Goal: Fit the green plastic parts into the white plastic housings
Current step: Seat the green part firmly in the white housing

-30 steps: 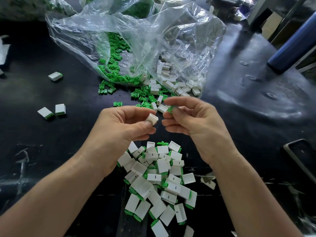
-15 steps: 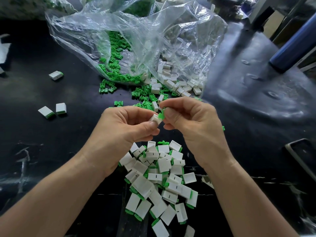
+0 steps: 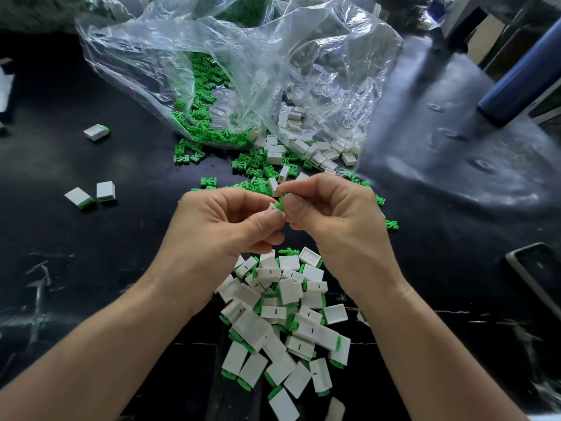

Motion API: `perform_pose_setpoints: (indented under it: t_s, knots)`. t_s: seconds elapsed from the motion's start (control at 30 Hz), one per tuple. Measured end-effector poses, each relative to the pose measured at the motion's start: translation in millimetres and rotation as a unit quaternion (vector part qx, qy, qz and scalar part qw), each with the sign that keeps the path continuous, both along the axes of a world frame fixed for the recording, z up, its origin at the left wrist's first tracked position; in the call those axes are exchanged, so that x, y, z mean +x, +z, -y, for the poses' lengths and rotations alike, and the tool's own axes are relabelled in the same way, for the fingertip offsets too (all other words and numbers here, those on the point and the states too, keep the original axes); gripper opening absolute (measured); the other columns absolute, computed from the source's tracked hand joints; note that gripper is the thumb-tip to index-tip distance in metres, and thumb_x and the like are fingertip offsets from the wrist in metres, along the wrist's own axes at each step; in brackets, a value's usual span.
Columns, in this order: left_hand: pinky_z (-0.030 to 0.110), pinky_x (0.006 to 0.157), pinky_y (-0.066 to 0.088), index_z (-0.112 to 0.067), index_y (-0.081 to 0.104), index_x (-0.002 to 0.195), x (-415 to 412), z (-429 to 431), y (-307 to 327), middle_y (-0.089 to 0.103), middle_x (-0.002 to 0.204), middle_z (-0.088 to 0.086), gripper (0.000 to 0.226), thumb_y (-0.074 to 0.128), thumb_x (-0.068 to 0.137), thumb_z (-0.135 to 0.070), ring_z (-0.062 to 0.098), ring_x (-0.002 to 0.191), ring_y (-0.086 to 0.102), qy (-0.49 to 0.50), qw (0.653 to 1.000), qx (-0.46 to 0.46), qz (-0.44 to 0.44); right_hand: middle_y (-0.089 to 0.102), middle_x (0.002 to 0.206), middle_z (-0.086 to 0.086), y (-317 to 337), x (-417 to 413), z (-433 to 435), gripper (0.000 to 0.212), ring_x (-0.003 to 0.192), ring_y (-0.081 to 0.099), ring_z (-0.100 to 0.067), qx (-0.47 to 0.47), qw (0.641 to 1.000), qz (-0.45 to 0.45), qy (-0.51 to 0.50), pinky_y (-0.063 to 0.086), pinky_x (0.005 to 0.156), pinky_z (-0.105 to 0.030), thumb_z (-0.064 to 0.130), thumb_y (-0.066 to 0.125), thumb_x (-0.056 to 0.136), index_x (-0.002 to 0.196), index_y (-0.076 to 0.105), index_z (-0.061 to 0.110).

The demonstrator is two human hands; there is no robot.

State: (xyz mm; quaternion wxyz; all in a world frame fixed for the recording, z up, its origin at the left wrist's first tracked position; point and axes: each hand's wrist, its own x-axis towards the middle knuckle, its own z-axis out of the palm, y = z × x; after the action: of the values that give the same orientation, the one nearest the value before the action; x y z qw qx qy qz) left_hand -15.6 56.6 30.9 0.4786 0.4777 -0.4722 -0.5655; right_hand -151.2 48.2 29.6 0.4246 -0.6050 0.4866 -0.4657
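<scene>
The left hand (image 3: 218, 235) pinches a white housing (image 3: 277, 208) between thumb and fingers; the right hand (image 3: 337, 220) pinches a green part (image 3: 281, 200) touching the housing's open end, above the black table (image 3: 91, 253); assembled pieces (image 3: 285, 317) are heaped below the wrists; a clear plastic bag (image 3: 243, 71) spills loose parts behind.

Light is glaring off the scuffed, glossy black tabletop (image 3: 455, 141) toward its far right corner; a dark blue cylinder (image 3: 522, 83) is slanting across that corner.
</scene>
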Motion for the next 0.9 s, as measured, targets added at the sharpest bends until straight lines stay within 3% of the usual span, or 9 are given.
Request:
perform_pose_setpoints:
  t_s: [0.23, 0.33, 0.5, 0.6, 0.73, 0.83, 0.9]
  knots:
    - [0.021, 0.049, 0.053, -0.013, 0.067, 0.069, -1, -3, -1, 0.069, 0.063, 0.010, 0.005, 0.067, 0.068, -0.008, 0.011, 0.048, 0.063, -0.004, 0.997, -0.047, 0.063, 0.066, 0.074, 0.006, 4, -1, -3, 0.025, 0.069, 0.061, -0.001, -0.017, 0.999, -0.026, 0.022, 0.049, 0.066, -0.014, 0.001, 0.066, 0.080, 0.076, 0.066, 0.025]
    - [0.019, 0.048, 0.052, -0.016, 0.068, 0.070, -1, -4, 0, 0.069, 0.064, 0.007, 0.005, 0.067, 0.065, -0.017, 0.012, 0.048, 0.064, -0.001, 0.992, -0.081, 0.094, 0.066, 0.074, 0.006, 7, -3, -2, 0.026, 0.066, 0.060, 0.003, -0.015, 0.999, -0.027, 0.038, 0.046, 0.062, -0.011, -0.002, 0.066, 0.079, 0.074, 0.066, 0.023]
    - [0.012, 0.046, 0.048, -0.019, 0.068, 0.069, 1, -5, 2, 0.069, 0.062, 0.000, 0.006, 0.070, 0.069, -0.013, 0.005, 0.045, 0.062, 0.000, 0.982, -0.119, 0.149, 0.067, 0.076, 0.001, 7, -5, -2, 0.018, 0.068, 0.061, -0.004, -0.032, 0.997, -0.055, 0.047, 0.051, 0.065, -0.019, -0.003, 0.067, 0.079, 0.078, 0.069, 0.015]
    - [0.014, 0.046, 0.048, -0.020, 0.067, 0.069, 1, -5, 2, 0.068, 0.061, 0.000, 0.006, 0.066, 0.064, -0.023, 0.006, 0.045, 0.062, -0.005, 0.982, -0.121, 0.143, 0.067, 0.077, 0.001, 6, -4, -3, 0.011, 0.072, 0.063, -0.009, -0.045, 0.996, -0.069, 0.040, 0.054, 0.068, -0.024, -0.001, 0.068, 0.078, 0.081, 0.071, 0.009]
    - [0.018, 0.049, 0.052, -0.014, 0.068, 0.073, -1, -3, 2, 0.069, 0.062, 0.006, 0.013, 0.066, 0.061, -0.019, 0.012, 0.048, 0.065, 0.006, 0.994, -0.092, 0.064, 0.069, 0.080, 0.000, 8, -4, -3, 0.015, 0.074, 0.064, -0.006, -0.036, 0.998, -0.028, 0.043, 0.053, 0.069, -0.021, 0.002, 0.067, 0.080, 0.084, 0.070, 0.016]
    - [0.020, 0.054, 0.054, -0.012, 0.068, 0.077, 0, -2, 2, 0.070, 0.068, 0.007, 0.018, 0.067, 0.060, -0.018, 0.014, 0.054, 0.066, 0.003, 0.993, -0.107, 0.046, 0.068, 0.075, 0.005, 10, -5, -4, 0.008, 0.069, 0.061, 0.001, 0.011, 0.996, 0.057, 0.073, 0.045, 0.064, -0.011, 0.020, 0.064, 0.081, 0.084, 0.070, 0.016]
    - [0.020, 0.056, 0.055, -0.014, 0.068, 0.078, 1, -3, 2, 0.070, 0.073, 0.008, 0.019, 0.068, 0.060, -0.018, 0.014, 0.057, 0.065, -0.008, 0.991, -0.125, 0.049, 0.066, 0.069, 0.006, 9, -6, -4, 0.014, 0.065, 0.058, -0.002, 0.061, 0.991, 0.099, 0.071, 0.043, 0.060, -0.013, 0.030, 0.066, 0.075, 0.077, 0.070, 0.017]
